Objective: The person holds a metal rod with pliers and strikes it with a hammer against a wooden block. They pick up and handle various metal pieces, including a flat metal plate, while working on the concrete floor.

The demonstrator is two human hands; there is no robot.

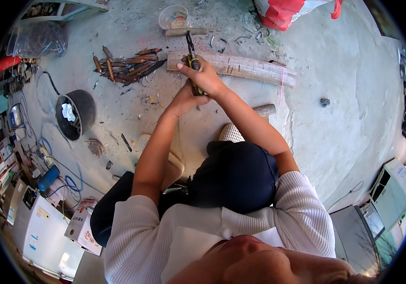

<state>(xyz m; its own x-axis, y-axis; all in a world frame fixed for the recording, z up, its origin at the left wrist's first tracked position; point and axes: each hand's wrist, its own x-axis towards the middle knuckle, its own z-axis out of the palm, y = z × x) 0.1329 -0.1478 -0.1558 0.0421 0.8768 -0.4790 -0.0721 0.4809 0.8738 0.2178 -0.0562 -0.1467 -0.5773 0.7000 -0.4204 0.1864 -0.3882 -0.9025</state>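
Observation:
Both hands meet in front of me on a dark pliers-like tool (pixel 191 47) with yellow on its grip; its narrow end points away from me. My right hand (pixel 204 78) is closed round the middle of the tool, thumb laid across toward the left. Just below, my left hand (pixel 186 100) is closed at the tool's lower end, its fingers partly hidden by the right. Under and beyond the hands lies a long weathered wooden plank (pixel 236 66) on the floor. Left of the hands is a pile of brown wooden-looking handles (pixel 132 66).
A round clear tub (pixel 174 18) stands beyond a short wooden rod (pixel 185 31). A black bucket (pixel 87 112) with white paper inside is on the left. A red and white bag (pixel 281 13) stands at the far right. A short log piece (pixel 264 110) lies near my foot.

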